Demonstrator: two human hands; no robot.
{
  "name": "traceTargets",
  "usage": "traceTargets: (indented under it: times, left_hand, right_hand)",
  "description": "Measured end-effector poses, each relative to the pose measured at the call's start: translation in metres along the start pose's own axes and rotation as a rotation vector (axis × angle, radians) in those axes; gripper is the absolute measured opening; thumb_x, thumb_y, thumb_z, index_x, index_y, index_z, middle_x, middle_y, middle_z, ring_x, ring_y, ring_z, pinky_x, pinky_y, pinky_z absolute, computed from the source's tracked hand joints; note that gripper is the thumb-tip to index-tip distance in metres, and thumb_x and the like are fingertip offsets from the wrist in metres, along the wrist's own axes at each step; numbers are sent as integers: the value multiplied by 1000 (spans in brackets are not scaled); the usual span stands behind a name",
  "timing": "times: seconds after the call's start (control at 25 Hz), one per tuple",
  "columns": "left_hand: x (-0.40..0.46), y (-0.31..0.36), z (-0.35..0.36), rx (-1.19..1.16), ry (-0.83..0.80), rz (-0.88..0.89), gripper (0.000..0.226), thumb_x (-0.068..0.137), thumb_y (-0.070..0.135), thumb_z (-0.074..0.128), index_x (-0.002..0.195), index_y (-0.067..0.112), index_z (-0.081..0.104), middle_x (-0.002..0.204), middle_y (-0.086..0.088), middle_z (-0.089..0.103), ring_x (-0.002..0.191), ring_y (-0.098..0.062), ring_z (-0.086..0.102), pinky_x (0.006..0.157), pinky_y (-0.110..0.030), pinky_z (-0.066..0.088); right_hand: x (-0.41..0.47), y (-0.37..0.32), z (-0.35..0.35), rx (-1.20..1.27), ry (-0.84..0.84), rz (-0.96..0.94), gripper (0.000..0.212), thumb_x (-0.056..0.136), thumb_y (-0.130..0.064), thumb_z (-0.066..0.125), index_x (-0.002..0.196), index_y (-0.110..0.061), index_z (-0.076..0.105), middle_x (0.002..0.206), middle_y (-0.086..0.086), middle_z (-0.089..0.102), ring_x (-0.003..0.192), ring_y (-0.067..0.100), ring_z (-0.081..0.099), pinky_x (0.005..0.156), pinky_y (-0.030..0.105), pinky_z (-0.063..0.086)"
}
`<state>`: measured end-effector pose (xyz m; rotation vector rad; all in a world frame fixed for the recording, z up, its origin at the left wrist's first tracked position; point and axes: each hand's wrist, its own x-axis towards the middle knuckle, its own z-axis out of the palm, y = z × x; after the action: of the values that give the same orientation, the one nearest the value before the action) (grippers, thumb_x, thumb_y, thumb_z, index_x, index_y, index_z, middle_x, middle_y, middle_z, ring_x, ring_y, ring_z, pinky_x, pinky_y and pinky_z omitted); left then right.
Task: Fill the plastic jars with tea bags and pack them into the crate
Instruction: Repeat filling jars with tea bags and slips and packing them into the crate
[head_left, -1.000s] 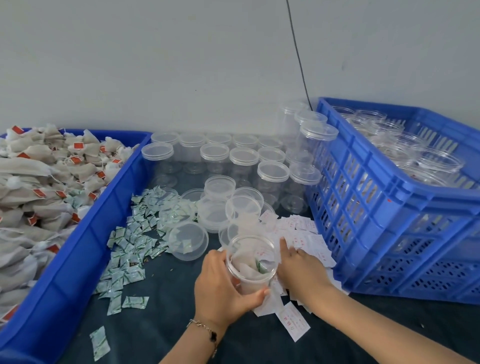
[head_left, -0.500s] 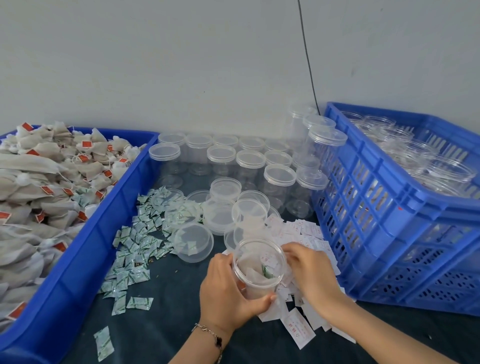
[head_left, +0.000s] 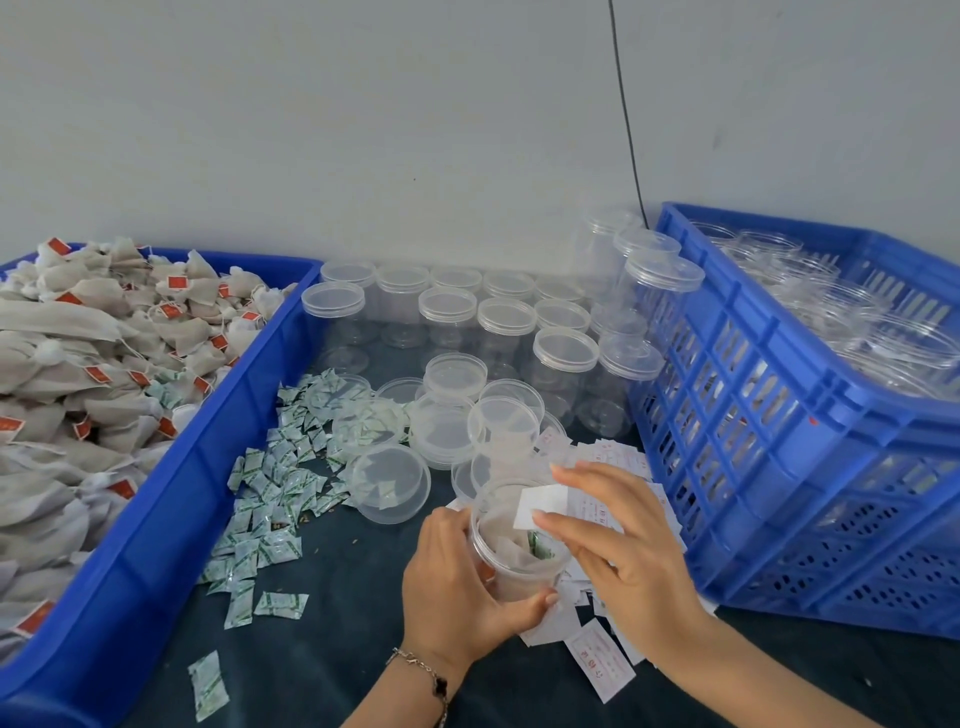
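Note:
My left hand (head_left: 457, 587) grips an open clear plastic jar (head_left: 511, 564) on the dark table; tea bags and a small green sachet lie inside it. My right hand (head_left: 618, 545) pinches a white paper slip (head_left: 540, 506) over the jar's mouth. A blue tray (head_left: 171, 493) at the left is heaped with tea bags (head_left: 78, 374) with red tags. The blue slotted crate (head_left: 769, 415) at the right holds several clear jars (head_left: 852, 322).
Rows of lidded empty jars (head_left: 506, 317) stand at the back by the wall. Loose lids (head_left: 389, 483) and jar stacks sit mid-table. Green sachets (head_left: 270, 499) are scattered left of centre, white slips (head_left: 600, 665) under my right hand. A black cable (head_left: 626, 114) runs down the wall.
My right hand has lifted off the pile of slips with one slip and brought it over the jar's mouth. My left hand keeps its hold on the jar.

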<state>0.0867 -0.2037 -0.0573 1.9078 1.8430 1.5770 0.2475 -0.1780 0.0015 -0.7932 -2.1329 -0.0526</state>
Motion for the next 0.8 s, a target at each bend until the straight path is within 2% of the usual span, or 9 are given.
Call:
traceTargets:
  times: [0.12,0.28,0.4,0.48,0.56,0.6,0.68,0.72,0.8]
  left_hand:
    - [0,0,-1,-8,-26,-12,93,66,89,40,91,1,61,82,-1,54,69,-15,57,50,-16,38]
    - [-1,1,-3,-23,-88,-50,88,64,86,47,90,3,60,82,1,52,69,-12,54,54,-3,28]
    - [0,1,-3,-9,-117,-66,83,54,78,57,90,3,60,82,2,53,68,-13,56,53,-2,28]
    - [-1,0,-3,-4,-118,-63,82,53,77,58,90,3,60,81,1,53,68,-14,56,52,-4,29]
    - [-1,-1,-3,-9,-114,-64,83,53,77,57,90,3,60,81,1,53,69,-12,54,50,-6,29]
    - [-2,-1,-3,-12,-115,-64,82,53,75,57,90,2,60,81,0,53,70,-10,52,50,-6,28]
    - [-2,-1,-2,-8,-115,-71,76,51,68,59,88,1,58,80,1,52,69,-11,52,51,-5,26]
    - [-2,-1,-2,-1,-110,-79,72,51,63,58,87,2,58,79,2,51,66,-13,54,51,-4,25]
    - [-1,-1,-1,12,-100,-98,66,50,58,56,86,3,59,80,5,50,63,-17,58,52,-5,24]
  right_hand:
    - [-3,1,-1,29,-49,13,37,76,2,63,108,-15,71,125,-6,54,118,14,49,94,34,45]
    - [-5,1,-7,49,-51,66,27,80,-3,63,103,-14,72,117,-4,60,112,7,54,89,29,48]
    - [-1,0,-11,71,-48,108,19,83,-11,62,100,-14,72,110,-7,63,106,4,55,88,26,48]
    - [7,-3,-15,90,-84,102,22,89,-22,54,102,-14,71,104,-8,67,105,0,54,91,20,44]
    - [20,-10,-20,75,-232,106,33,93,-36,45,101,-19,71,100,-11,68,108,-3,50,96,16,37]
    - [26,-14,-20,38,-384,125,46,95,-48,34,100,-21,71,102,-13,68,114,-4,45,101,19,31]
    - [34,-22,-16,-101,-745,169,84,85,-71,1,99,-24,70,112,-13,64,131,-1,25,113,34,10]
    - [36,-26,-14,-200,-880,168,97,76,-75,-9,100,-24,69,116,-11,62,136,2,15,113,41,-1]
    - [40,-33,-9,-344,-993,126,103,70,-76,-12,100,-21,70,116,-5,60,139,7,7,109,52,-13]
